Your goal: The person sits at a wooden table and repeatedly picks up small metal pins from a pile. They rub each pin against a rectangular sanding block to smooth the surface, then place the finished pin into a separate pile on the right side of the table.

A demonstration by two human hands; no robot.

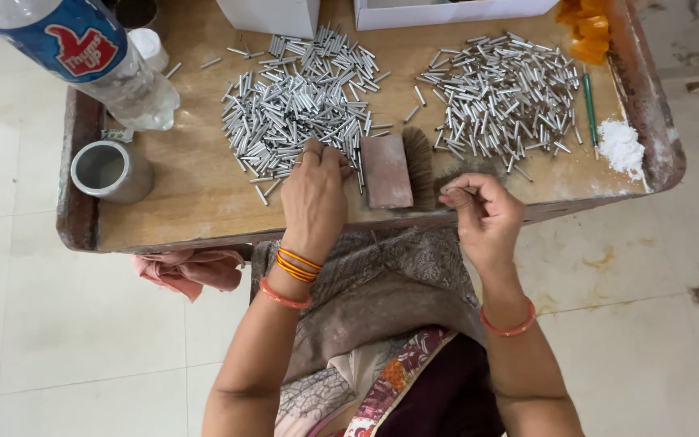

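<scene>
Closest to the lens, a clear plastic bottle point(82, 57) with a blue label looms at top left, above a short grey metal cup point(111, 170) on the wooden tray table point(196, 202). Further right, the left hand point(315, 198) rests palm-down, fingers bent onto the near edge of the left pile of small silver tubes point(301, 101), just beside a reddish block brush point(388, 170). Right of that, the right hand point(485, 214) pinches one thin tube point(459, 191) between thumb and forefinger, below the second tube pile point(507, 93).
</scene>
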